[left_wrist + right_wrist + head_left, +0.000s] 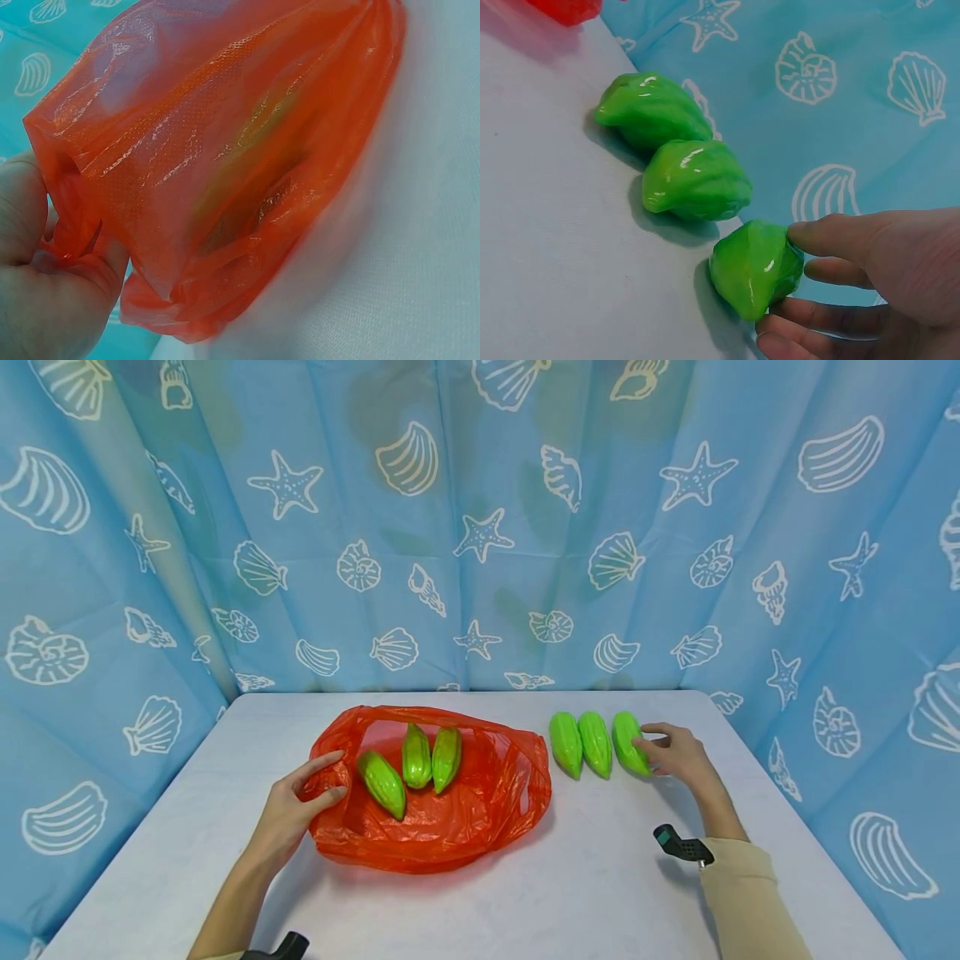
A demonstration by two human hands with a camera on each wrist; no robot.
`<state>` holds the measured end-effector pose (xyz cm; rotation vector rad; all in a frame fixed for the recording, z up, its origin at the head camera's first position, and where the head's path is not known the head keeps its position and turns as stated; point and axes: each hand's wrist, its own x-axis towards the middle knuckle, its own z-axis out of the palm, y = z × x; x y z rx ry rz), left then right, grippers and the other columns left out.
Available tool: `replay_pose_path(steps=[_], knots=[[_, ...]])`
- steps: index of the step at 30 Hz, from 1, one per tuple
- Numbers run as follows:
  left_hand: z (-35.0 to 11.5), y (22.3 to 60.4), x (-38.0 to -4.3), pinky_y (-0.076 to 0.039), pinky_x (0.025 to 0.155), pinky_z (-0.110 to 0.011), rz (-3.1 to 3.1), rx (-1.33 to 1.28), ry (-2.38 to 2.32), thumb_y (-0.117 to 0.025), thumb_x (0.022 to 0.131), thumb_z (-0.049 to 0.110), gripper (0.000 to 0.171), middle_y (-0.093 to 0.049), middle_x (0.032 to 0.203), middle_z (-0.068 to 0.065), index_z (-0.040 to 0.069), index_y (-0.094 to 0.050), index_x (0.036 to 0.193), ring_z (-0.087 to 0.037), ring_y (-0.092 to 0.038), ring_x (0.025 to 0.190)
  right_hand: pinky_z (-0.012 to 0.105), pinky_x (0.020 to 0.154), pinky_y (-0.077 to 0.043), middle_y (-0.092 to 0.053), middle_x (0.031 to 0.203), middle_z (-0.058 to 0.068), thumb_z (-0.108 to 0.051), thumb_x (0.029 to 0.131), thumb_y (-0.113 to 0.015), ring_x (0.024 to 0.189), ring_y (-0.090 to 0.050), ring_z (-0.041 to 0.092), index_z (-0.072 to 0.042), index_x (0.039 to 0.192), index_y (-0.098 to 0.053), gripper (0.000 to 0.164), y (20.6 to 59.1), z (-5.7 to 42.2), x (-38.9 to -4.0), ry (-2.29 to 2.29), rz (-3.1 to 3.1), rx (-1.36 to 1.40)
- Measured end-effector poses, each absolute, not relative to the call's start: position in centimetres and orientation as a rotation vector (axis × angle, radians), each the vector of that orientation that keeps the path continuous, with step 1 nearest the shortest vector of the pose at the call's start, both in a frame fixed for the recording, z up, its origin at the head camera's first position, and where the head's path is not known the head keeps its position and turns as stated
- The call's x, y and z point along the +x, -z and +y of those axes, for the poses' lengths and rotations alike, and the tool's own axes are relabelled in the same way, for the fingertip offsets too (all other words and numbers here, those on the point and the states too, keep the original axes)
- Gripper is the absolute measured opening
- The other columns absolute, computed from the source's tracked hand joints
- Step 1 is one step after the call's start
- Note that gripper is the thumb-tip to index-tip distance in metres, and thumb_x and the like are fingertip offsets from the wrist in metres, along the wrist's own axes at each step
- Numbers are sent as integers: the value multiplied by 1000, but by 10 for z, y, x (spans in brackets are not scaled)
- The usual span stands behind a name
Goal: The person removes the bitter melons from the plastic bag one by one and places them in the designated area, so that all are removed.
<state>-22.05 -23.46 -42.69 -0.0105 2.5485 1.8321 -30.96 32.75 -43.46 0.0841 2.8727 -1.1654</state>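
Note:
On the left, a red plastic bag (480, 810) lies with its wide mouth facing up. Three green ridged bitter melons, one of them the nearest bitter melon (382, 785), rest inside it. My left hand (296, 797) grips the bag's left edge, with red film (71, 217) bunched between thumb and fingers. To the bag's right, three more melons stand in a row. My right hand (678, 753) holds the rightmost bitter melon (751, 262) between thumb and fingertips. Beside it lie the middle bitter melon (697, 180) and the leftmost bitter melon (652, 109).
A white table (555, 893) carries everything. Behind it and along both sides hangs a blue curtain (465, 593) with white shell and starfish prints. The row of melons sits near the table's far edge. A black wrist device (678, 845) juts out by the right sleeve.

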Motion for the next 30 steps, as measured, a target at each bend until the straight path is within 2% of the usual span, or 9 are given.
replay_pose_path(steps=[10,23,30], knots=[[-235,427,-219,-58,85,-24,2551,-12,-1832,-70,91,29,60,-41,150,-14,19,-46,146,-32,-48,128,35,69,-62,-58,125,37,-32,99,-56,92,-71,33,4,141,-45,56,435,319,-308,1169,2863,31],[-233,425,-220,-58,86,-23,2539,-28,-1823,-69,92,29,62,-38,153,-14,20,-44,148,-33,-46,131,36,71,-62,-58,126,37,-37,100,-54,93,-71,34,4,143,-43,60,437,324,-308,1158,2869,31],[-232,423,-219,-57,85,-22,2537,-37,-1827,-69,91,28,61,-39,152,-12,21,-45,147,-31,-46,130,36,71,-61,-55,130,37,-38,100,-53,99,-69,39,3,143,-42,61,429,324,-305,1130,2878,55]])
